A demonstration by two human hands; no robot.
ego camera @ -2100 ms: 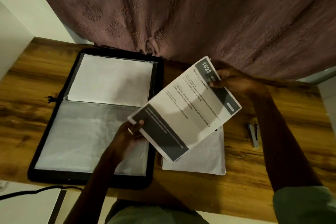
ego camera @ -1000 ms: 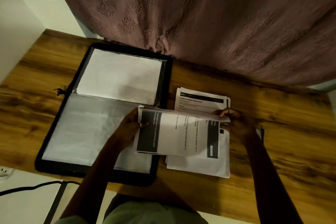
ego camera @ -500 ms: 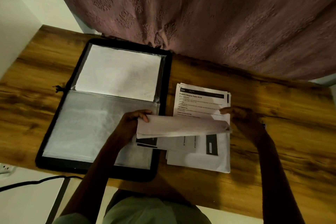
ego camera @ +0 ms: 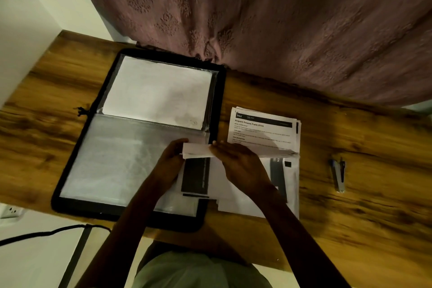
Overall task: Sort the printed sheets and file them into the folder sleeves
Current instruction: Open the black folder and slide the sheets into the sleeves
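Note:
A black zip folder (ego camera: 70, 166) lies open on the wooden table, its clear sleeves facing up; the far sleeve (ego camera: 159, 91) holds a white sheet. Right of it sits a stack of printed sheets (ego camera: 261, 131) with a black header bar. Over the folder's right edge I hold a printed sheet (ego camera: 194, 175) with dark bands, folded over along its far edge. My left hand (ego camera: 170, 161) pinches the fold's left end. My right hand (ego camera: 240, 166) lies across the sheet, fingertips on the fold.
A pen (ego camera: 337, 175) lies on the table to the right of the stack. A mauve curtain (ego camera: 257, 18) hangs along the table's far edge. A black cable (ego camera: 42, 234) and a wall socket (ego camera: 9, 211) are below the near left edge.
The sheet came down from in front of me, turned level and was folded over. My right hand slid left along the fold from its right end toward my left hand.

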